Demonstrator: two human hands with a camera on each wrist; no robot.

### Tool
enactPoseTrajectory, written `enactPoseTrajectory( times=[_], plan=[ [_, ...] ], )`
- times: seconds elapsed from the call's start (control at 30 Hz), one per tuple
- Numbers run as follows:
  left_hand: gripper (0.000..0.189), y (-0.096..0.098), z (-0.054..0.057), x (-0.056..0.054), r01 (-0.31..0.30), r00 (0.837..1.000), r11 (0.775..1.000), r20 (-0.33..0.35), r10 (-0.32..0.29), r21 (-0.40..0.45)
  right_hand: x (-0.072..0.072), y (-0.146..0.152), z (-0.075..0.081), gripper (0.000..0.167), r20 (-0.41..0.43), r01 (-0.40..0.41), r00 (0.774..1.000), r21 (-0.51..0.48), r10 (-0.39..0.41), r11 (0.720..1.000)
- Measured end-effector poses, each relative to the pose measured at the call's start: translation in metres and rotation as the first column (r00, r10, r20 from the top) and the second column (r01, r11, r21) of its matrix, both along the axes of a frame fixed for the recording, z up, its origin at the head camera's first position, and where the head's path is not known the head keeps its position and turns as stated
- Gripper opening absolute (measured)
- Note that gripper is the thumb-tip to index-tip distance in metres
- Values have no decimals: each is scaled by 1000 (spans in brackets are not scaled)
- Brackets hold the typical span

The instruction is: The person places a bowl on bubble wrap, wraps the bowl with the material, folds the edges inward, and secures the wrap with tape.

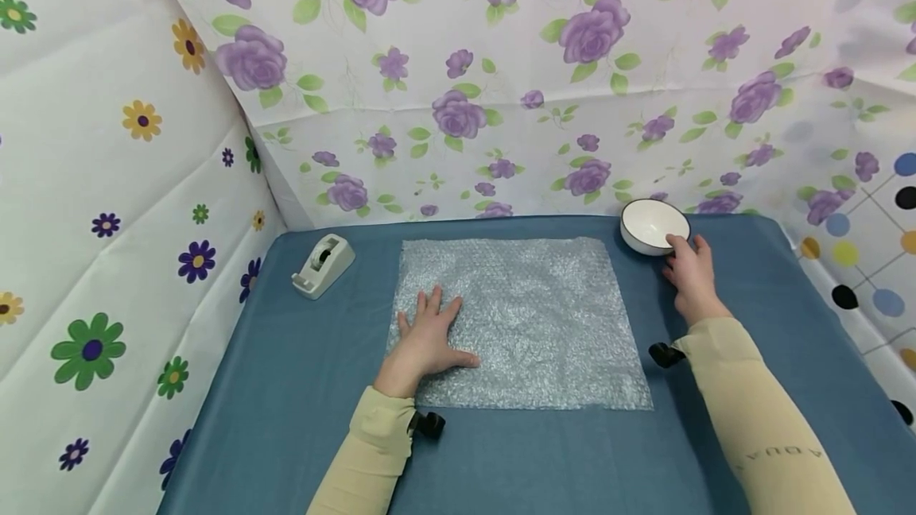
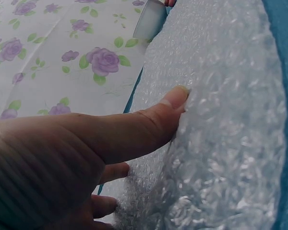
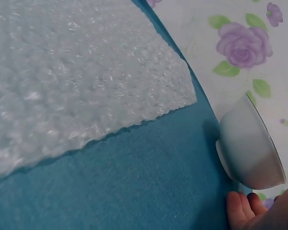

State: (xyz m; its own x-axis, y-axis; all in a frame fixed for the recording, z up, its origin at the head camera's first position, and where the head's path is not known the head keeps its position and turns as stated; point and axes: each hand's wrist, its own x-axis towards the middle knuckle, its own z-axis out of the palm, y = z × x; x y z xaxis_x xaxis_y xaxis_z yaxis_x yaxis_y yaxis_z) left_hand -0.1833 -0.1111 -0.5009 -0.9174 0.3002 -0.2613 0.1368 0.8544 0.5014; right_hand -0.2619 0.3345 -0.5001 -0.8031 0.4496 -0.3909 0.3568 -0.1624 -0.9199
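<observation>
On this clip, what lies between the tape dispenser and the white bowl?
In the head view, the bubble wrap lies between the tape dispenser and the white bowl, with bare strips of blue cloth either side.

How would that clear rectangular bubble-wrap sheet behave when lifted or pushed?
The clear rectangular bubble-wrap sheet would probably flop, being thin and broad. It's likely light, looking like bubbled film. Pushed, it may wrinkle; its surface looks crinkled.

bubble wrap (image 1: pixel 533 308): mid-desk (image 1: pixel 544 459), left hand (image 1: pixel 426 342) on it | tape dispenser (image 1: pixel 322 269): far left | bowl (image 1: pixel 653 227): far right
</observation>
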Motion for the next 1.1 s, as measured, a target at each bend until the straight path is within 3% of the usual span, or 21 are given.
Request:
enactPoseTrajectory(
  times=[0.13, 0.23, 0.4, 0.5, 0.73, 1.1],
  plan=[
    [110, 0, 0, 1, -2, 1000, 1000, -3, 2, -6, -6, 0, 0, 85, 25, -6, 1000, 13, 6, 1000],
    [110, 0, 1, 1, -3, 1000, 1000, -6, 3, -11, -9, 3, -1, 81, 72, -74, 995, 114, 66, 991],
    [110, 0, -1, 0, -4, 1000, 1000, -11, 3, -23, -13, 12, -5, 79, 192, -261, 960, 329, 206, 908],
    [110, 0, 0, 0, -4, 1000, 1000, -10, 3, -30, -16, 15, -5, 75, 225, -310, 943, 342, 243, 887],
    [110, 1, 0, 0, -1, 1000, 1000, -15, 0, -19, -22, 17, 1, 72, 270, -347, 924, 292, 271, 891],
    [111, 1, 1, 0, 1, 1000, 1000, -12, -1, -25, -19, 22, -1, 71, 245, -338, 926, 195, 288, 921]
  ],
)
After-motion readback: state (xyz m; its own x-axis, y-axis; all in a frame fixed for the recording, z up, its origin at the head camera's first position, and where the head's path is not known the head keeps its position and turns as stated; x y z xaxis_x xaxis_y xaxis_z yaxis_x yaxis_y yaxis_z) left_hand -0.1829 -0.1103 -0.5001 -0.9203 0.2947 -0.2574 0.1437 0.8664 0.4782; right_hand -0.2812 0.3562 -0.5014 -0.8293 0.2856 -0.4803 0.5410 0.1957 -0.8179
